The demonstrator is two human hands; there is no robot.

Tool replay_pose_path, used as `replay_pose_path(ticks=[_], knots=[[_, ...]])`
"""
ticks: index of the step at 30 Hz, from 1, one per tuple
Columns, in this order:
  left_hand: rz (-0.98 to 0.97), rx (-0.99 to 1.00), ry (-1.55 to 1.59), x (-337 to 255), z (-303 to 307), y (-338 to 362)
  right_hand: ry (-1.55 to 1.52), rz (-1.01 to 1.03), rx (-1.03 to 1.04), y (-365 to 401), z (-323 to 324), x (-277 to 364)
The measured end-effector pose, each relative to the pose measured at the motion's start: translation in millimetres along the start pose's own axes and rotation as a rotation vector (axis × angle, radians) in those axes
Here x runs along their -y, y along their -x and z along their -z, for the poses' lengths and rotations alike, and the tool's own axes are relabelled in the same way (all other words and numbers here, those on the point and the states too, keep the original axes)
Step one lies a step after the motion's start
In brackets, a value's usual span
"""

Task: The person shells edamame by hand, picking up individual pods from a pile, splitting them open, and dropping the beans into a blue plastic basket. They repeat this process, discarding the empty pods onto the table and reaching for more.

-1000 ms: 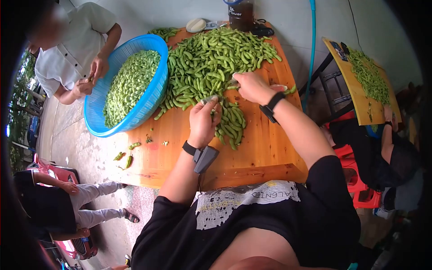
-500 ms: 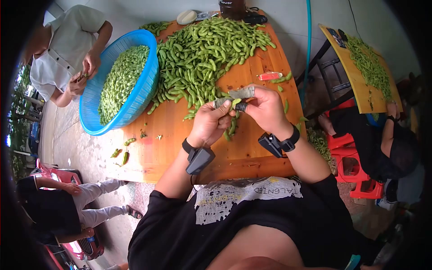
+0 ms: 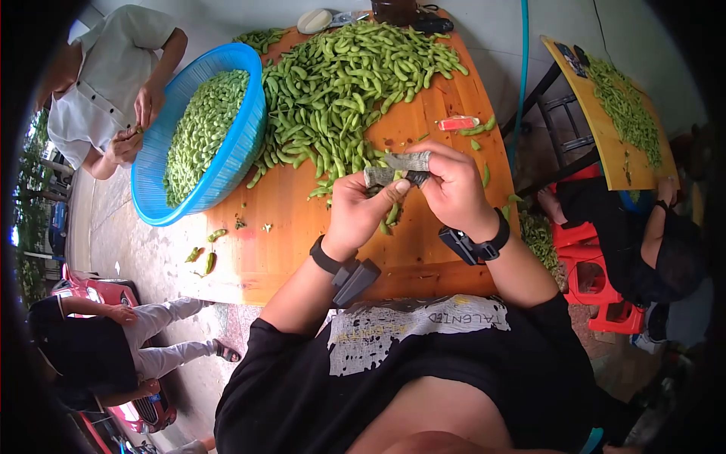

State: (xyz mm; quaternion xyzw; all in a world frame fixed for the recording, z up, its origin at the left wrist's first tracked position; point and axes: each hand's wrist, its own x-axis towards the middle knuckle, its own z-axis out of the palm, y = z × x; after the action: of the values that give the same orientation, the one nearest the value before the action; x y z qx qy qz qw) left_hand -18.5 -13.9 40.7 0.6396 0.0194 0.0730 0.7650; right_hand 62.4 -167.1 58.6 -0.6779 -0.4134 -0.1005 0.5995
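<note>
My left hand [image 3: 361, 208] and my right hand [image 3: 458, 192] meet fingertip to fingertip above the table. Both are closed on one small green edamame pod [image 3: 397, 175], mostly covered by the fingers. Grey wraps cover some fingertips on each hand. Just beyond the hands spreads a heap of edamame pods [image 3: 340, 91] on the wooden table [image 3: 302, 250]. To its left, a blue plastic basket [image 3: 259, 98] holds shelled green beans [image 3: 204, 129]. A few loose pods [image 3: 209, 263] lie at the table's left front.
A person in a light shirt [image 3: 106, 68] handles something small beside the basket. On the right, another person sits at a yellow board [image 3: 605, 136] with pods, near red stools [image 3: 586, 276]. A red and white packet [image 3: 458, 122] lies at the table's right side.
My left thumb has stretched forward and the left fingers have shifted against the right fingertips. Less of the pod shows between them now. My left wrist has turned slightly.
</note>
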Motion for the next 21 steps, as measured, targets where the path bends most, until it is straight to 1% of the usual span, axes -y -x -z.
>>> replay_pose_path(ticks=[1,2,4,8,10,11,13,15,17,18,19,20,21], knots=[[-0.044,0.012,-0.083,0.9,2.9,-0.3,0.050,0.025,0.050,0.0,2.5,0.9],[-0.039,0.011,-0.083,0.5,4.1,1.4,0.099,0.050,0.099,0.0,4.5,2.5],[-0.062,0.077,-0.051,-2.4,4.5,3.1,0.089,0.038,0.112,-1.6,8.3,9.2],[-0.082,0.095,0.011,-0.2,0.6,5.7,0.088,0.029,0.101,1.8,6.6,10.4],[-0.238,0.085,0.015,7.8,-1.2,4.2,0.098,0.000,0.095,3.9,4.6,13.3],[-0.236,0.088,0.013,8.8,-2.4,4.6,0.109,-0.023,0.093,4.2,3.7,14.3],[-0.096,-0.007,0.141,9.6,-4.7,5.5,0.092,-0.049,0.069,6.2,0.4,9.7],[-0.065,-0.002,0.182,12.6,-4.1,5.1,0.075,-0.074,0.046,5.6,-2.2,7.5],[-0.038,0.002,0.222,11.4,-7.0,3.3,-0.029,-0.104,0.016,2.7,-4.1,6.9],[0.029,-0.061,0.323,6.8,-12.5,1.5,-0.027,-0.102,0.012,2.2,-6.6,2.9],[0.096,-0.124,0.423,4.2,-16.6,-0.1,-0.177,-0.184,-0.049,3.3,-10.7,-4.6],[0.091,-0.120,0.422,5.0,-17.8,-2.3,-0.329,-0.262,-0.108,4.5,-14.2,-11.5],[0.087,-0.177,0.428,7.5,-17.6,-4.8,-0.360,-0.275,-0.116,5.7,-14.4,-12.0]])
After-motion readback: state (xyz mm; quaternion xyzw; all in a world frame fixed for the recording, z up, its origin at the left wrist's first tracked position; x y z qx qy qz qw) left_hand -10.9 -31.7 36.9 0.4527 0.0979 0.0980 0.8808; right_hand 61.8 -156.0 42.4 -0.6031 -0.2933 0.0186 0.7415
